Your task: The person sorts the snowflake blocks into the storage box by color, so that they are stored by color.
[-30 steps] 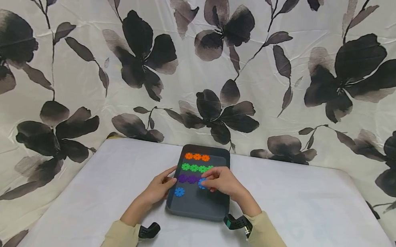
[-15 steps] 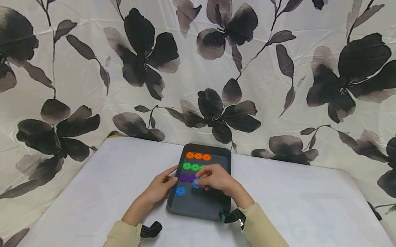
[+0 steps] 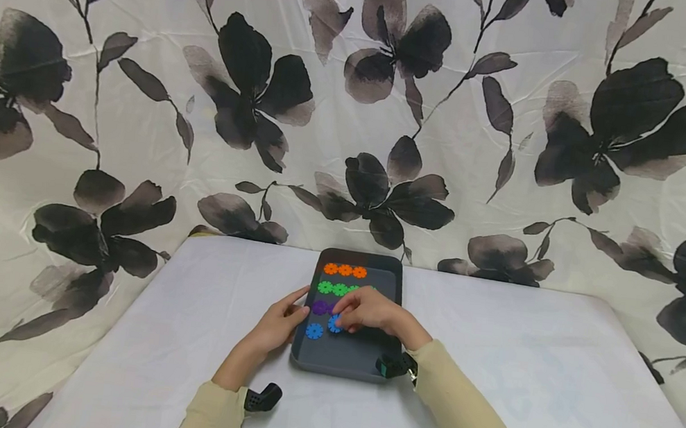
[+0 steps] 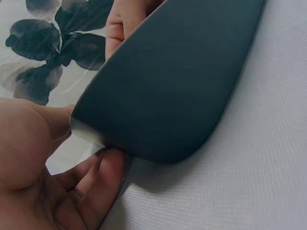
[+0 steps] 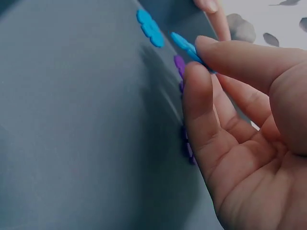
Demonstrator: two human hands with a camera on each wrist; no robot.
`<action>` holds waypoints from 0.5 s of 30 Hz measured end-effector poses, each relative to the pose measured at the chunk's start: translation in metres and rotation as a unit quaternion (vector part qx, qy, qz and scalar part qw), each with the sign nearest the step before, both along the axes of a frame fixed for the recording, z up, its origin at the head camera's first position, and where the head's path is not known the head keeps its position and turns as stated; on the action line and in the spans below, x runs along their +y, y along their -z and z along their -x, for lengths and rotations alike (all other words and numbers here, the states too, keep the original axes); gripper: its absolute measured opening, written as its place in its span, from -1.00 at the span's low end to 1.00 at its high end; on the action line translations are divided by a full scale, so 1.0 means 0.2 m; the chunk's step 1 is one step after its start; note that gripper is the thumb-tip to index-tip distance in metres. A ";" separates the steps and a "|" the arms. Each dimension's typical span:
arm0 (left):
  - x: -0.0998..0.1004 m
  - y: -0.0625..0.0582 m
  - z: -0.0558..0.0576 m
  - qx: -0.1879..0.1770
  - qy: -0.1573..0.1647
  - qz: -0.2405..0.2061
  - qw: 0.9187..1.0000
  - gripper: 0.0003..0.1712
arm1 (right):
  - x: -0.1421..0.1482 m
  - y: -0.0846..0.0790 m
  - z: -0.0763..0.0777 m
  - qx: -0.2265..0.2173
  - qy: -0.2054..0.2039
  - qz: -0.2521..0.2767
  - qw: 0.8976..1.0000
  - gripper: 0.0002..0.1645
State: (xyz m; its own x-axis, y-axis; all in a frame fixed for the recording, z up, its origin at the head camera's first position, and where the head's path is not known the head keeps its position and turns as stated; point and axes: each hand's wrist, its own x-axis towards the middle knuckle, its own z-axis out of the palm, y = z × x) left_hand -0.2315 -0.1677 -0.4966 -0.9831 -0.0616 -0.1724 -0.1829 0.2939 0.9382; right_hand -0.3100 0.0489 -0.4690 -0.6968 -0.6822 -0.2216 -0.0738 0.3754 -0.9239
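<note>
A dark grey tray [image 3: 346, 364] lies on the white table, tilted in the left wrist view. My left hand [image 3: 273, 323] grips its left edge, thumb at the rim and fingers [image 4: 108, 167] against the underside. Between thumb and index finger, my right hand [image 3: 370, 312] pinches a blue flower-shaped disc [image 5: 184, 45] just above the tray floor. Another blue disc [image 3: 314, 331] lies near the tray's left wall. Above it run rows of purple discs [image 3: 320, 307], green discs [image 3: 340, 290] and orange discs [image 3: 345, 270]. My right hand hides part of the purple and green rows.
A white cloth covers the table [image 3: 490, 369]. Behind it hangs a floral curtain [image 3: 494, 209]. Both wrists wear dark straps, the right strap [image 3: 394, 366] overlapping the tray's lower right corner in the head view.
My right hand has moved left and slightly down with the blue disc, bringing it beside the other blue disc. The left hand keeps its hold on the tray.
</note>
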 end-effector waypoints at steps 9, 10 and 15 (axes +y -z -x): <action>0.00 0.01 -0.01 0.005 0.009 -0.010 1.000 -0.43 | -0.02 0.03 -0.01 -0.016 -0.026 -0.016 0.999 -0.79; 0.00 0.01 -0.01 0.005 0.008 -0.010 1.000 -0.43 | -0.02 0.03 -0.01 -0.018 -0.028 -0.017 0.999 -0.79; 0.00 0.01 -0.01 0.007 0.005 -0.005 1.000 -0.43 | -0.02 0.04 0.00 -0.023 -0.031 -0.009 0.999 -0.77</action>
